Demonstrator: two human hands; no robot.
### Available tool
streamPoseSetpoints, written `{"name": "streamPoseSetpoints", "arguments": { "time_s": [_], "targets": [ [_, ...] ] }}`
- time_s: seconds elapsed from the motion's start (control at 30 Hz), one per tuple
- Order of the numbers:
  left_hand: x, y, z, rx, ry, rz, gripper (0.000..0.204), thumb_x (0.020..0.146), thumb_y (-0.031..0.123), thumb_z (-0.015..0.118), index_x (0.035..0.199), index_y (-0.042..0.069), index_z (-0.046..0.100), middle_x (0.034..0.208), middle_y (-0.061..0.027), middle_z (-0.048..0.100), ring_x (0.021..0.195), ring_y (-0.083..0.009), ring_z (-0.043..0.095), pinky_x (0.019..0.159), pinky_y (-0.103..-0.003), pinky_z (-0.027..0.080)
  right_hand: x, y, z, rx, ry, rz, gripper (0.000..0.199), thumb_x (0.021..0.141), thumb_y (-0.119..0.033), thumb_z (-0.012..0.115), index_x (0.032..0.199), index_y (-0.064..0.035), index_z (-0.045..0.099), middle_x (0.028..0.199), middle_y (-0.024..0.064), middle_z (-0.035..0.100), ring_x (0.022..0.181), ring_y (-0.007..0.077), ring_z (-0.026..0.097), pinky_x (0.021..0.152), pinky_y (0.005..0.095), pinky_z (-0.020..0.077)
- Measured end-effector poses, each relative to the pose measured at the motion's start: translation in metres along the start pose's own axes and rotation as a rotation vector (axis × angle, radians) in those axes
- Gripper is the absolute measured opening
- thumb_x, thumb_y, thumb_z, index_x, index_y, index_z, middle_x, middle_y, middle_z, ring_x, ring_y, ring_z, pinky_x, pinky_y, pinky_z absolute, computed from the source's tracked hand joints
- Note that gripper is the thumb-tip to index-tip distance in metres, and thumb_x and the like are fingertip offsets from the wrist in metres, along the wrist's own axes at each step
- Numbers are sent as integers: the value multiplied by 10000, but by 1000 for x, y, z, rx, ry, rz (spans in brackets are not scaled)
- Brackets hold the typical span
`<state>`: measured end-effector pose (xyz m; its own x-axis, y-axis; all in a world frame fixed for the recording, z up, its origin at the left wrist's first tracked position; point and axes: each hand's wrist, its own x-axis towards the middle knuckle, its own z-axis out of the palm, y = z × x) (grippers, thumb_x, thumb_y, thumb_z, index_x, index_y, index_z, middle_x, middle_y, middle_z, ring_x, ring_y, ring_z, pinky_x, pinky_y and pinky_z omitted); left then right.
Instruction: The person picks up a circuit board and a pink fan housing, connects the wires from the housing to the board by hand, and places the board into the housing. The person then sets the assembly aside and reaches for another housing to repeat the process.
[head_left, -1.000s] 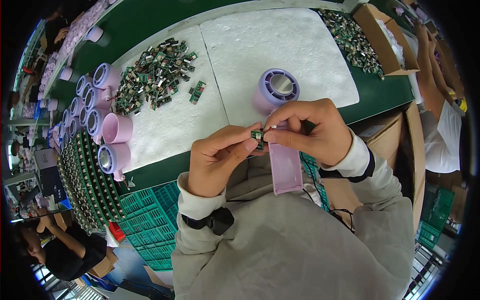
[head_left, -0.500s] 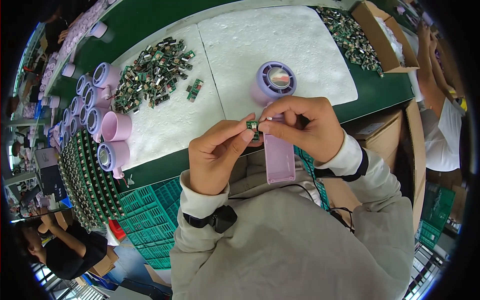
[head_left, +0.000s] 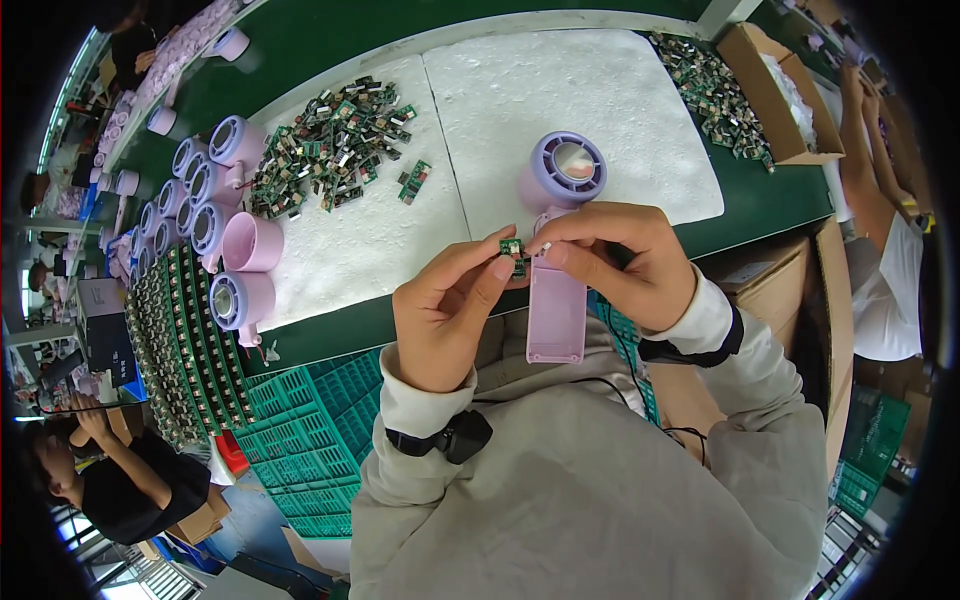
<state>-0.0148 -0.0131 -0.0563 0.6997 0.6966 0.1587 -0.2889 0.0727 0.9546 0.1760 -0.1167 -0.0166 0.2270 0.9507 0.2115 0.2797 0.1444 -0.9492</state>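
Left hand: pinched on a small green circuit board, thumb and forefinger closed on its edges, remaining fingers curled under.
Right hand: wrapped around the lilac handheld fan, fingertips narrowed at the neck right beside the board.
Fan position: held above the near edge of the bench, round purple head pointing far, flat handle hanging near toward the chest.
Board position: at the top of the handle, touching or almost touching the opening; cannot tell which.
Board handling: probably very light, stiff, thin and fragile; best held by the bare edges, away from the soldered parts, with gentle pressure only.
Fan handling: likely light hollow plastic, smooth and somewhat slippery; firm wrap around the handle seems safest, no squeeze on the grille.
Far left: heap of loose circuit boards on the white foam mat, one stray board just right of it.
Left edge: row of lilac and pink fan heads, green slotted trays nearer.
Far right: second pile of boards beside a cardboard box.
Right rim: another person's arm, well apart.
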Motion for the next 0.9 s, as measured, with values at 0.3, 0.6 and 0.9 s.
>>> {"name": "streamPoseSetpoints", "arguments": {
  "time_s": [0.3, 0.6, 0.9],
  "targets": [
    [-1, -2, 3, 196, -52, 103, 277, 1012, -42, 620, 1285, -43, 666, 1206, -182, 696, 1031, -201, 712, 891, -293, 589, -4, -14, -6, -246, -20, 111, 146, 818, 30, 747, 956, -15, 763, 858, 68, 674, 709, 90, 593, 585, 252, 451],
    [-2, 3, 8, 417, -28, 169, 306, 972, -56, 664, 1269, 2, 712, 1097, -146, 718, 928, -180, 715, 809, -280, 569, -4, -3, 5, -517, 119, -291, 185, 732, 32, 793, 901, -20, 742, 880, 61, 623, 690, 182, 619, 601, 304, 502],
    [-6, 5, 14, 589, 26, 237, 344, 947, -57, 685, 1276, 35, 725, 1042, -144, 710, 869, -201, 711, 772, -285, 569, 2, -4, -5, -645, 24, -484, 233, 701, 34, 800, 911, -33, 724, 876, 70, 609, 720, 250, 624, 610, 344, 522]
  ]
}}
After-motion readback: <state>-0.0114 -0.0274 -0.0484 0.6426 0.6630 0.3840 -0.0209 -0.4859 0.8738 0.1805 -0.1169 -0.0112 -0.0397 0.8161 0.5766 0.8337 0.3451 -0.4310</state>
